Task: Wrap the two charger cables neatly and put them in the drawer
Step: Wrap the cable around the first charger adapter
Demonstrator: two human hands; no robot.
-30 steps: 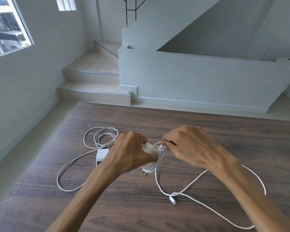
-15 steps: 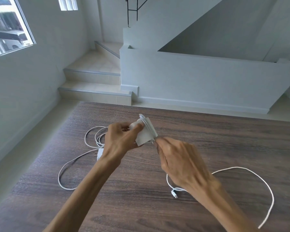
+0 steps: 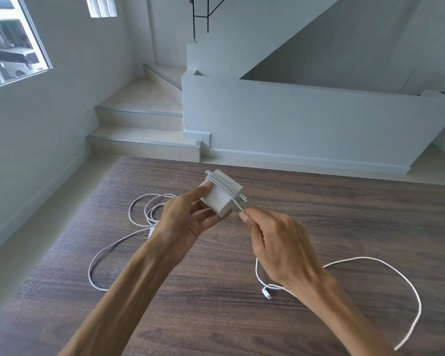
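My left hand (image 3: 188, 222) holds a white charger block (image 3: 220, 197) above the table, with several turns of its white cable wound around it. My right hand (image 3: 275, 242) pinches that cable just below the block. The loose rest of the cable (image 3: 406, 286) loops over the table to the right, and its plug end (image 3: 267, 294) lies below my right wrist. A second white charger (image 3: 151, 232) is mostly hidden behind my left wrist, and its cable (image 3: 144, 211) lies coiled and trailing at the left. No drawer is in view.
The dark wooden table (image 3: 216, 317) fills the lower view, its far edge near a tiled floor. Beyond stand steps (image 3: 144, 142) and a low white wall (image 3: 306, 124). A window (image 3: 8, 42) is at the upper left.
Both hands rose from the table with the block. The left hand turned the block, the right hand moved below it, and the loose cable was dragged right into a wider loop.
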